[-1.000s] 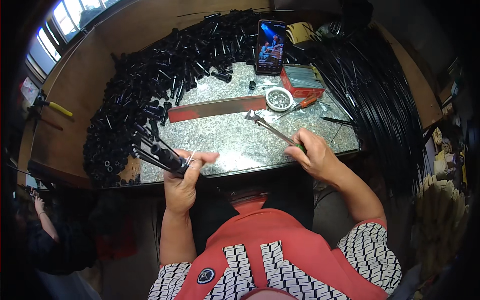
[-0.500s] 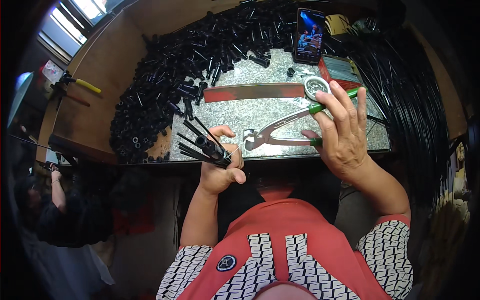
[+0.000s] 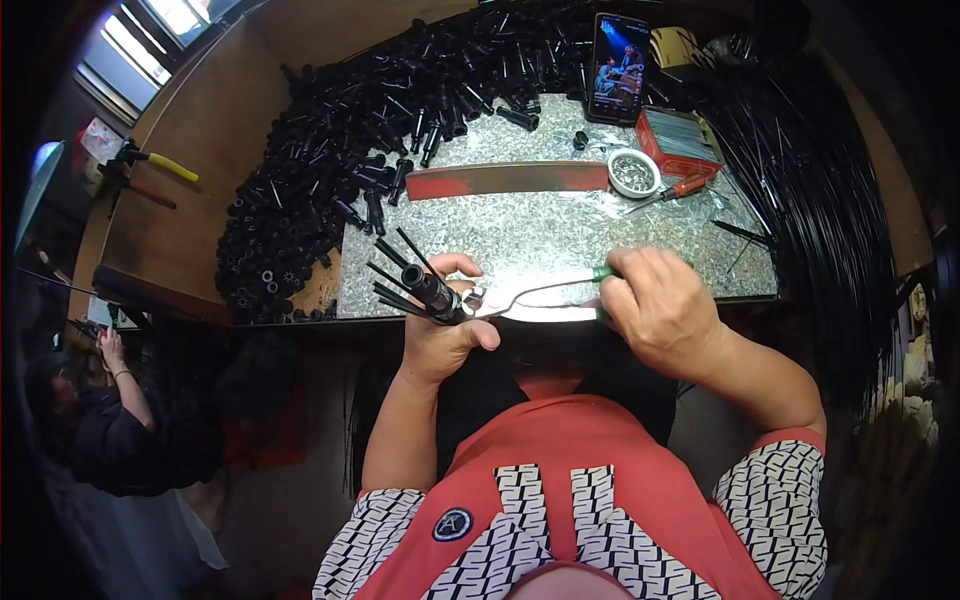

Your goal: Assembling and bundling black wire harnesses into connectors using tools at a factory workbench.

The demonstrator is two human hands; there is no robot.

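Observation:
My left hand [image 3: 440, 350] is closed around a black tubular piece [image 3: 428, 290] with several thin black rods [image 3: 392, 290] fanning out of it, its hollow end tilted up and left. My right hand [image 3: 668, 300] grips the green handles of a pair of pincers [image 3: 545, 284], fingers wrapped over them. The pincers' rounded jaws sit against the right side of the black piece, by my left fingers. Glare on the metal hides whether the jaws have anything between them.
Black tubular parts [image 3: 400, 100] are heaped at the back and left. Behind my hands lie a reddish-brown strip [image 3: 507, 181], a white bowl of small metal bits [image 3: 650, 180], a screwdriver [image 3: 685, 187] and a red box [image 3: 682, 148]. A phone [image 3: 618, 70] stands upright. Long black rods [image 3: 820, 180] fill the right side.
My right hand has moved left and nearer, closing the spread pincer handles. The jaws have come up to the piece in my left hand. The screwdriver, earlier behind my hand, now shows.

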